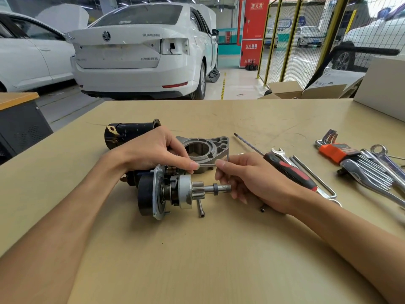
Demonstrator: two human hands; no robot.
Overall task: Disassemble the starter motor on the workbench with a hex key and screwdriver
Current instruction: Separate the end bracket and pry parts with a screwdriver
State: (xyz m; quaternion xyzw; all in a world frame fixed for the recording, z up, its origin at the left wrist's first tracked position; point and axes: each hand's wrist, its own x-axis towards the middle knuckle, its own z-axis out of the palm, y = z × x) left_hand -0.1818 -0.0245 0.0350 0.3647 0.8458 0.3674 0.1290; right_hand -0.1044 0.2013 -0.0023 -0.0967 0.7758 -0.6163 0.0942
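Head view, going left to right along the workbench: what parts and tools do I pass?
Black cylindrical motor housing → starter armature assembly with pinion gear → loose socket-head bolt → grey cast aluminium nose housing → red-and-black-handled screwdriver → orange-holder hex key set.

The white car (140, 51) parked beyond the workbench carried a round emblem in the middle of its boot lid, the word "SUPERB" in raised letters on the right of the lid, and a small badge in Chinese characters lower down that was too blurred to read. The red cabinet (253, 29) behind it bore white Chinese characters, "消火栓" on its upper door and "灭火器箱" on its lower door, with a line of smaller print beneath and more white marks near its foot, both illegible.
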